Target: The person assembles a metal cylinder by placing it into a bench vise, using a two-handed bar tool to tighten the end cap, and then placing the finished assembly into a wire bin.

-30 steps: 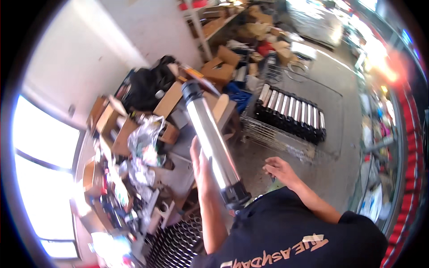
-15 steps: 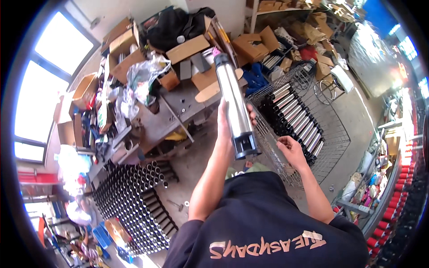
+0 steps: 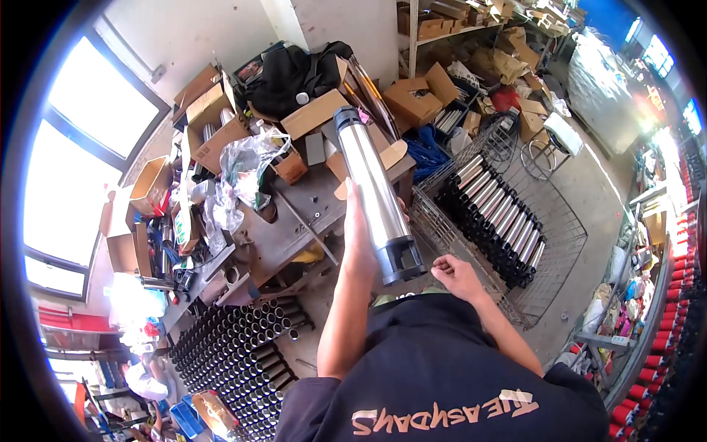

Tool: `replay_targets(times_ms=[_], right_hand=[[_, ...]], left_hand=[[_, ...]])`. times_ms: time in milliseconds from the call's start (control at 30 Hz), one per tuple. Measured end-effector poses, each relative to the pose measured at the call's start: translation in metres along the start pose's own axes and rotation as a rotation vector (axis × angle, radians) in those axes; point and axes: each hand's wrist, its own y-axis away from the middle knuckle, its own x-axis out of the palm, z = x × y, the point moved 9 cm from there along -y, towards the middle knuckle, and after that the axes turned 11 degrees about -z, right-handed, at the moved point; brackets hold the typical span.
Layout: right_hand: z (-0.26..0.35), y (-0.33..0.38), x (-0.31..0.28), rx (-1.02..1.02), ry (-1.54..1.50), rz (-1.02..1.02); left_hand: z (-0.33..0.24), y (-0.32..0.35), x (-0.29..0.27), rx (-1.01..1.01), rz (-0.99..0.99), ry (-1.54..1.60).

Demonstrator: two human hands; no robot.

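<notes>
A shiny metal cylinder (image 3: 372, 184) with black end caps slants across the middle of the view. My left hand (image 3: 358, 239) is closed around its lower half, with the fingertips just showing beyond its right side. The near black cap (image 3: 401, 260) has an open, cut-out frame and points toward my body. Just right of that cap, apart from it, is my right hand (image 3: 456, 278). Its fingers are curled in toward the thumb, and whatever they may hold is too small to make out.
To the right, a wire cage cart (image 3: 549, 283) carries a row of similar cylinders (image 3: 497, 210). A cluttered workbench (image 3: 276, 239) stands at left, with cardboard boxes (image 3: 213, 125) and plastic bags (image 3: 250, 162). Many black tubes (image 3: 236, 342) are stacked below it.
My right hand has moved left and down, closer to the cylinder's near cap. The cylinder and my left hand have shifted slightly left and nearer to my body.
</notes>
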Motion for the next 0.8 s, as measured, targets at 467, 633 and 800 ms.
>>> replay_targets(times_ms=[467,633,800], right_hand=[[0.078,0.017,0.063,0.465,-1.059,0.353],[0.069,0.008,0.048,0.321,-0.672,0.217],[-0.047,0.04,0.0,0.668,-0.892,-0.015]], left_hand=[[0.032,-0.021,-0.036,-0.179,0.306,0.13],[0.102,-0.038,-0.041,-0.078,0.205,-0.53],[0.175,-0.032,-0.008,-0.182,0.537,-1.158]])
